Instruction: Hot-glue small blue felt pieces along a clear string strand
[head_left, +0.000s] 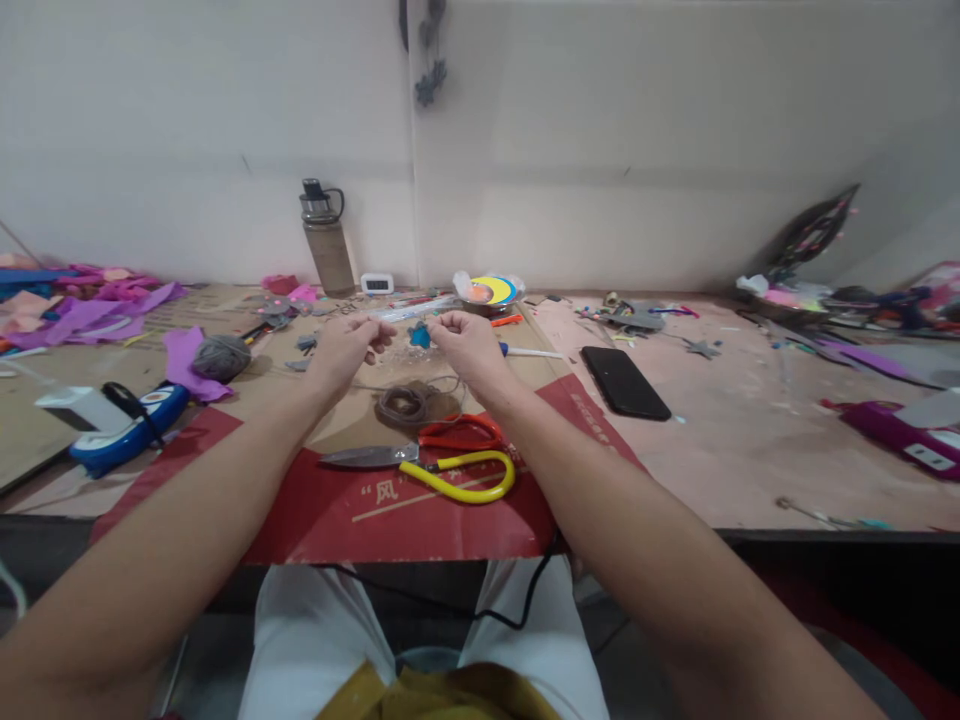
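My right hand [469, 350] is closed in a pinch at the edge of a small blue felt flower or star [419, 335]. To its left, my left hand [351, 345] has its fingertips pressed together; anything between them is too small to make out. Below the hands lies a coil of grey-brown cord [403, 404]. Nearer to me, scissors [457, 462] with one red and one yellow handle rest on a red printed sheet [315, 520], blades pointing left.
A water bottle [328, 245] and a small white digital timer [377, 284] stand by the wall. A black phone [625, 382] lies at right. Left are a grey yarn ball [220, 357], purple felt scraps [127, 318] and a blue power strip [131, 435]. Behind my right hand sits a bowl [487, 292].
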